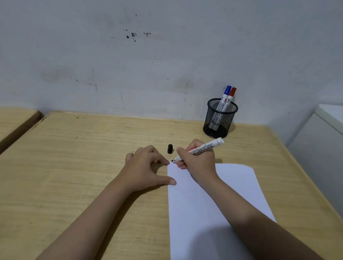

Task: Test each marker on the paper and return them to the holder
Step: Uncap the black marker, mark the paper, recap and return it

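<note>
Right hand (197, 162) clamped on uncapped marker (201, 149), tip at paper (211, 214) corner. Left hand (145, 166) loosely spread, fingertips pinning paper edge. Black cap (170, 149) on counter (82, 174).

My wooden desk (81, 184) carries paper (200, 223) under my fingers, a cap (170, 148) just beyond them, and the holder (219, 119) farther back.
</note>
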`<move>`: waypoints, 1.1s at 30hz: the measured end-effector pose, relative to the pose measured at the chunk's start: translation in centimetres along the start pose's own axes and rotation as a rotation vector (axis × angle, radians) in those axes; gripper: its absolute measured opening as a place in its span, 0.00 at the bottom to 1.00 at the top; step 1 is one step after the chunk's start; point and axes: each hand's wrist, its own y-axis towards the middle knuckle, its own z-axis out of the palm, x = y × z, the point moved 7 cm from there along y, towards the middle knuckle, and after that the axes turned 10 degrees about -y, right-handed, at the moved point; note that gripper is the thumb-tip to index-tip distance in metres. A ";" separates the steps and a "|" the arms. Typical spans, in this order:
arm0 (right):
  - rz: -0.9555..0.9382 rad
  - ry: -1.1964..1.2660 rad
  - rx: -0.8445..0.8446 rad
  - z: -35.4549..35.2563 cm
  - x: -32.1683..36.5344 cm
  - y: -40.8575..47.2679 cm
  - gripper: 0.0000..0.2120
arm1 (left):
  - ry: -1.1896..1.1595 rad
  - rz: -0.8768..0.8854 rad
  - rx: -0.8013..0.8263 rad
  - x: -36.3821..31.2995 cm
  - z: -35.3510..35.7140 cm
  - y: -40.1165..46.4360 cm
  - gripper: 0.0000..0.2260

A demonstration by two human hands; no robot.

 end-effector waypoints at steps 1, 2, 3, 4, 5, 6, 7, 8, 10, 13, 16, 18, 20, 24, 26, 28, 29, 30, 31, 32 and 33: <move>-0.009 -0.006 -0.007 0.0 0.0 -0.1 0.14 | -0.004 -0.003 0.003 0.0 0.0 0.0 0.28; -0.019 -0.010 -0.011 0.0 0.0 -0.1 0.15 | -0.008 -0.005 0.006 -0.1 0.0 0.0 0.27; -0.026 -0.016 -0.011 0.0 0.0 -0.2 0.14 | -0.009 -0.005 0.008 -0.1 -0.1 0.1 0.27; -0.032 -0.024 -0.010 0.0 0.1 -0.2 0.14 | -0.008 -0.005 0.010 -0.1 -0.1 0.1 0.26; -0.037 -0.030 -0.006 0.1 0.1 -0.3 0.13 | -0.005 -0.004 0.012 -0.1 -0.1 0.2 0.26; -0.042 -0.034 0.001 0.1 0.2 -0.3 0.13 | -0.002 -0.004 0.014 -0.1 -0.1 0.2 0.26; -0.045 -0.036 0.009 0.2 0.2 -0.3 0.13 | 0.000 -0.006 0.016 -0.1 -0.1 0.2 0.26; -0.049 -0.039 0.017 0.2 0.2 -0.3 0.14 | 0.000 -0.007 0.018 -0.1 -0.1 0.3 0.26; -0.063 -0.053 0.033 0.3 0.2 -0.3 0.14 | -0.002 -0.012 0.025 0.0 -0.2 0.3 0.27; -0.075 -0.063 0.049 0.3 0.0 -0.2 0.14 | -0.012 -0.021 0.037 0.1 -0.3 0.4 0.30; -0.077 -0.076 0.056 0.4 -0.1 -0.2 0.14 | -0.017 -0.012 0.045 0.2 -0.4 0.4 0.31; -0.074 -0.071 0.059 0.4 -0.1 -0.2 0.15 | -0.015 -0.003 0.055 0.1 -0.4 0.5 0.30; -0.072 -0.065 0.065 0.5 -0.1 -0.2 0.15 | 0.007 0.008 0.062 0.1 -0.4 0.5 0.30; -0.069 -0.039 0.084 0.6 -0.1 -0.2 0.15 | 0.063 0.022 0.053 0.0 -0.5 0.5 0.31; -0.068 -0.032 0.090 0.7 -0.2 -0.2 0.15 | 0.081 0.018 0.046 0.0 -0.6 0.6 0.32; -0.065 -0.027 0.092 0.7 -0.2 -0.1 0.15 | 0.093 0.008 0.041 0.1 -0.6 0.7 0.32; -0.063 -0.024 0.093 0.8 -0.3 -0.1 0.15 | 0.091 0.001 0.039 0.2 -0.6 0.8 0.32; -0.062 -0.022 0.095 0.8 -0.3 -0.1 0.15 | 0.082 -0.007 0.040 0.3 -0.6 0.8 0.32; -0.062 -0.023 0.097 0.9 -0.3 0.0 0.15 | 0.070 -0.015 0.042 0.4 -0.5 0.9 0.32; -0.062 -0.023 0.098 0.9 -0.4 0.0 0.15 | 0.057 -0.023 0.044 0.4 -0.5 0.9 0.32; -0.063 -0.022 0.099 0.9 -0.4 0.0 0.15 | 0.046 -0.029 0.046 0.5 -0.5 1.0 0.32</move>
